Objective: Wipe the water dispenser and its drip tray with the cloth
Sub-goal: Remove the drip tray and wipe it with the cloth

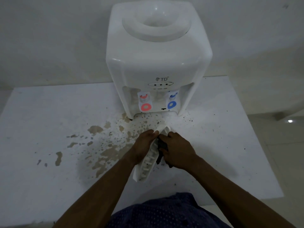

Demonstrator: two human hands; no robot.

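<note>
A white water dispenser [158,51] stands at the back of a white table [41,112], with a red tap at left and a blue tap at right. The white slotted drip tray [148,163] is out of the dispenser and tilted on edge above the table. My left hand [144,145] grips the tray along its left side. My right hand [177,150] holds a dark cloth [162,148] bunched against the tray's slotted face.
Brown stains and dark specks [105,145] cover the table left of and in front of the dispenser. The table's right edge drops to a pale floor [279,145]. A plain wall stands behind the dispenser.
</note>
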